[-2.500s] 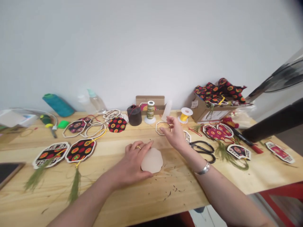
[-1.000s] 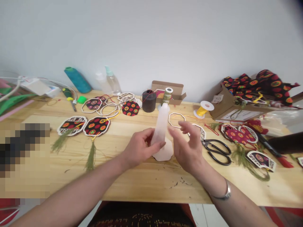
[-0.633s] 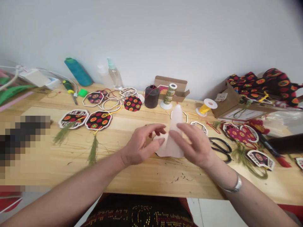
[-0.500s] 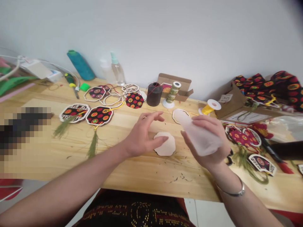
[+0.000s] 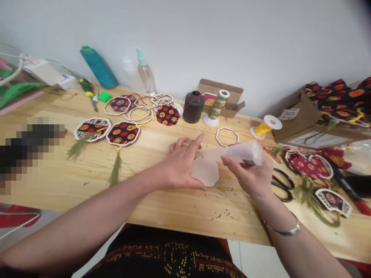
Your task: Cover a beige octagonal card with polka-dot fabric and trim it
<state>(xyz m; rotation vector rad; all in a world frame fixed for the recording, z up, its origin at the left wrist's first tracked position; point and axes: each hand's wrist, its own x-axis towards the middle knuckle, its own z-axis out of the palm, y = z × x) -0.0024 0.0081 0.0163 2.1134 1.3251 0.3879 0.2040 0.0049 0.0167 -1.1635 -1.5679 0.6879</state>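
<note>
With its thumb and fingers spread apart around the left side of a pale scalloped piece [image 5: 206,172], the left hand [image 5: 181,165] rests at the centre of the frame. Right of it, the right hand [image 5: 252,175] has its fingers clamped on a translucent bottle [image 5: 242,153], tilted so that its narrow end reaches over the piece's upper edge. Black-handled scissors [image 5: 282,184] lie just beside that hand, towards the right of the frame. Above the bottle, a thin white frame [image 5: 227,137] lies flat on the wooden table [image 5: 171,208].
</note>
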